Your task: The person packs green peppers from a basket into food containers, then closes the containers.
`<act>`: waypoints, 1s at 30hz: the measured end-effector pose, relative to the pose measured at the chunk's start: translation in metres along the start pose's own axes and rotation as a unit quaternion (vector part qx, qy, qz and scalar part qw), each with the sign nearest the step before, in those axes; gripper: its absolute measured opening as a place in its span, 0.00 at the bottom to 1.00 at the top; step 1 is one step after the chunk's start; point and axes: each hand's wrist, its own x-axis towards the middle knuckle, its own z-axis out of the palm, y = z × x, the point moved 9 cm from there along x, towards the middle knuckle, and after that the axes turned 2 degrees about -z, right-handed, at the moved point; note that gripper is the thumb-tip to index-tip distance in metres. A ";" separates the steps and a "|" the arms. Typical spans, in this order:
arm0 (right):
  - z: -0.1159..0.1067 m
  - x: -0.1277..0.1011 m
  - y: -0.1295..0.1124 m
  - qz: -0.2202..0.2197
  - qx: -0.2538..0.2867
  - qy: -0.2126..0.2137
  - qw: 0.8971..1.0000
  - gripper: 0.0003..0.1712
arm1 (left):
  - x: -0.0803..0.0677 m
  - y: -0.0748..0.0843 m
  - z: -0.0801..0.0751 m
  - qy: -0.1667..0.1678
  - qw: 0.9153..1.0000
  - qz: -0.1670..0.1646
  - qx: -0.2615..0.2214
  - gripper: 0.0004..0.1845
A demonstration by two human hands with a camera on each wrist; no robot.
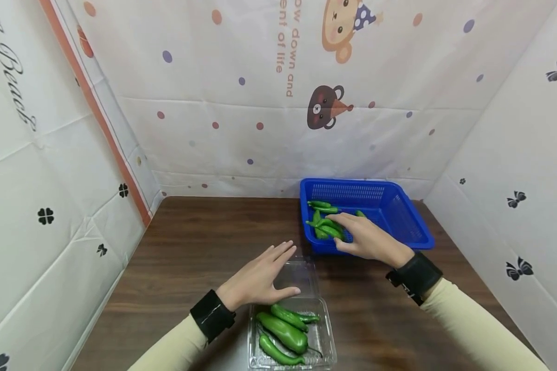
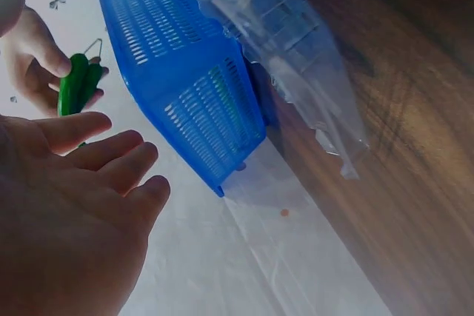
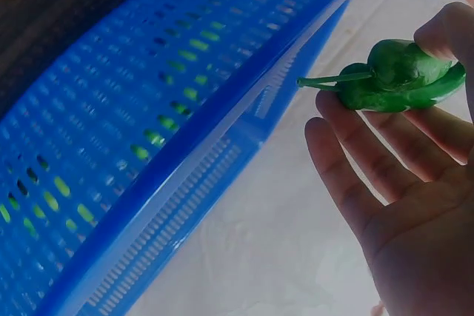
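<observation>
The right hand [image 1: 369, 239] is pinching a green pepper [image 3: 400, 75] over the blue basket [image 1: 410, 226] at the tabletop's far right edge, while the left hand [image 1: 260, 278], fingers straight, is steadying the clear tray's [image 1: 327, 335] open lid [image 1: 306, 273].

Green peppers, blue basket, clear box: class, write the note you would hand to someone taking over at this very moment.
Right hand: over the blue basket, pinching a green pepper between thumb and fingers.
Left hand: flat and open on the open lid of the clear box, holding nothing.
Done: three peppers lie in the clear box at the near edge of the brown table.
Left: several more peppers lie in the basket; the one in the right hand is not yet in the box, and the lid is open.
</observation>
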 end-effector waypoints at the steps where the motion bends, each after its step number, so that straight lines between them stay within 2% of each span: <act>1: 0.001 -0.001 -0.003 -0.004 0.001 0.000 1.000 0.35 | -0.003 -0.001 0.000 -0.002 1.000 -0.003 -0.001 0.51; 7: 0.004 -0.007 -0.027 -0.038 0.018 0.011 0.999 0.35 | -0.019 -0.004 0.000 -0.001 1.000 -0.010 -0.003 0.51; 16: 0.015 -0.017 -0.052 -0.036 0.034 0.006 0.999 0.34 | -0.039 0.002 -0.004 0.007 1.000 -0.005 -0.002 0.52; 20: 0.018 -0.022 -0.064 -0.055 0.037 0.018 0.998 0.36 | -0.047 0.002 -0.003 0.008 1.000 -0.003 0.000 0.52; 30: 0.027 -0.033 -0.083 -0.083 0.060 0.024 0.994 0.35 | -0.071 0.001 0.005 -0.009 0.999 -0.029 -0.026 0.54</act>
